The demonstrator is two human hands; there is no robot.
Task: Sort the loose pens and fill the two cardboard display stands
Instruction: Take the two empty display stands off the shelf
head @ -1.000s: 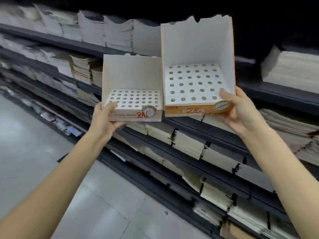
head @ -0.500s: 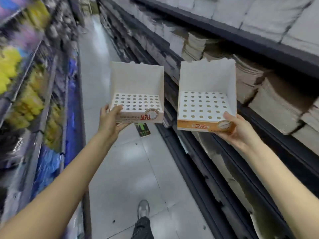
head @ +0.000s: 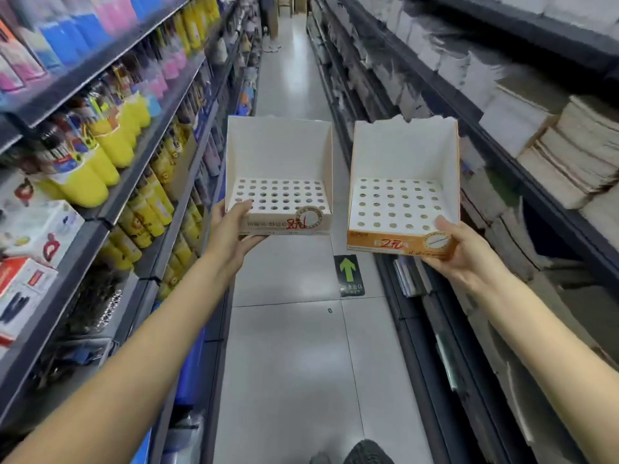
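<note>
I hold two cardboard pen display stands out in front of me over a shop aisle. My left hand (head: 231,229) grips the front left corner of the beige-fronted stand (head: 279,155), thumb on its perforated top. My right hand (head: 459,252) grips the front right corner of the orange-fronted stand (head: 402,159), thumb on the hole grid. All the holes in both stands have nothing in them. No loose pens show in my hands.
Shelves on the left carry yellow pen cups (head: 110,142) and coloured stationery packs. Shelves on the right hold stacked paper and notebooks (head: 569,152). The grey tiled aisle floor (head: 294,346) has a green arrow sticker (head: 348,272). A person's feet (head: 271,45) stand far down the aisle.
My view has swung left from the paper shelves to look straight down the aisle. Both stands stay in my hands, now held lower and a little further apart.
</note>
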